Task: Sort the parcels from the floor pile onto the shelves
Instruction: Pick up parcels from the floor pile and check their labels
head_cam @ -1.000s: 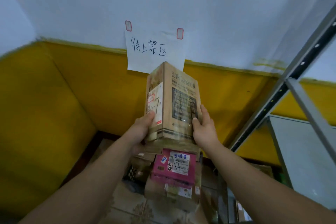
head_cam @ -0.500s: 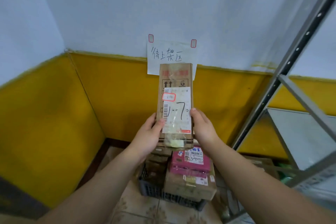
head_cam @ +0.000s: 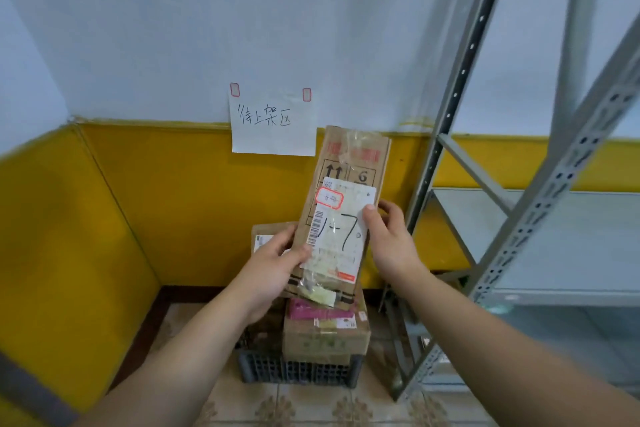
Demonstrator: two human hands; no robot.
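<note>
I hold a tall brown cardboard parcel (head_cam: 341, 204) upright in front of me, tilted slightly right, its white label marked "1-7" facing me. My left hand (head_cam: 273, 263) grips its lower left edge. Along its right edge lies my right hand (head_cam: 388, 236), thumb on the label. Below it the floor pile sits in a dark plastic crate (head_cam: 298, 367): a pink parcel (head_cam: 318, 310) on a brown box (head_cam: 325, 336), and another brown box (head_cam: 268, 236) behind my left hand. Grey metal shelves (head_cam: 540, 239) stand to the right.
A handwritten paper sign (head_cam: 273, 123) is stuck on the white and yellow wall behind the pile. The shelf unit's perforated uprights (head_cam: 460, 107) rise close on the right. A yellow side wall closes in on the left. The floor is patterned tile (head_cam: 311, 406).
The parcel has been turned so its label side faces me, and it now leans right. My view has pulled back and swung right, showing more of the shelves and the crate.
</note>
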